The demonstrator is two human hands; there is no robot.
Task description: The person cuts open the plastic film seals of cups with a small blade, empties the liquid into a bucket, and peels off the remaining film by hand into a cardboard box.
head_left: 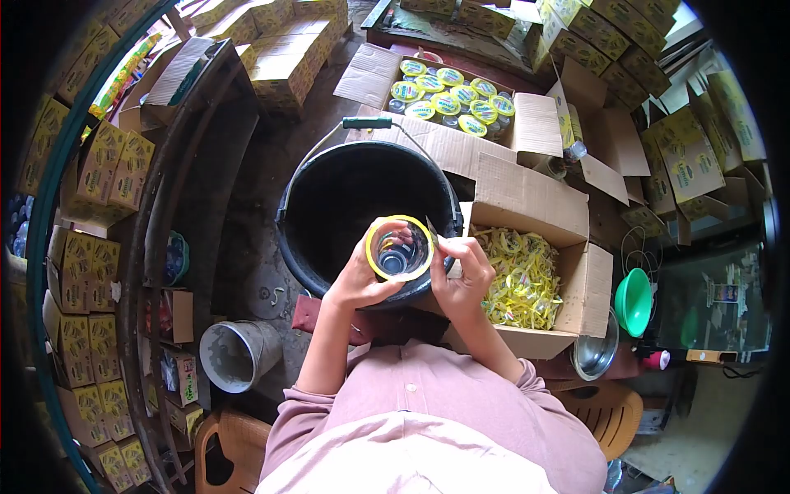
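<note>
My left hand is wrapped round a clear plastic cup with a yellow rim, its open mouth tilted up toward me. In my right hand, thumb and fingers pinch a small knife, whose blade points up close beside the cup's right rim. Both hands are over the near side of a large black bucket with a wire handle. Right of the bucket, a cardboard box holds a heap of thin yellow strips.
Beyond the bucket, an open carton holds several cups with printed yellow lids. A grey pail lies tilted at lower left. To the right are a green bowl and a metal bowl. Stacked yellow cartons line the left shelves.
</note>
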